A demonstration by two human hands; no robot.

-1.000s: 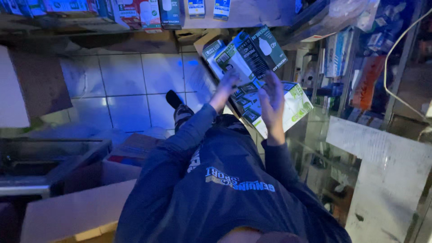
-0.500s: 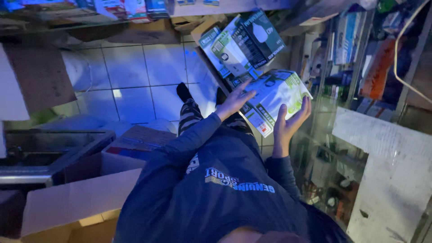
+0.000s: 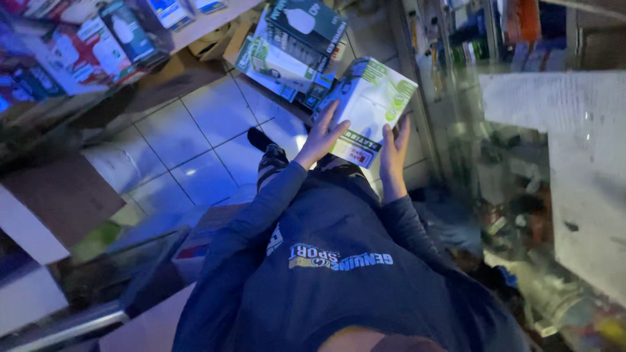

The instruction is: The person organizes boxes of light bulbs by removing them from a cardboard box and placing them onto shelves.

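Observation:
I hold a white and green product box [image 3: 373, 104] in front of my chest, tilted. My left hand [image 3: 321, 135] presses flat on its left face with fingers spread. My right hand [image 3: 393, 148] cups its lower right edge from beneath. Just beyond it, a stack of similar boxes [image 3: 290, 47], dark and white-green, stands on the tiled floor [image 3: 195, 137]. My dark long-sleeved top fills the lower middle of the view.
A shelf with several coloured packages [image 3: 98, 36] runs along the upper left. Cardboard boxes [image 3: 59, 202] sit at the left and lower left. A glass display counter [image 3: 574, 163] with shelves of small goods stands to the right.
The box has come away from the stack and closer to my body. My left hand moved onto its left face, and the view has swung so the stack sits further up.

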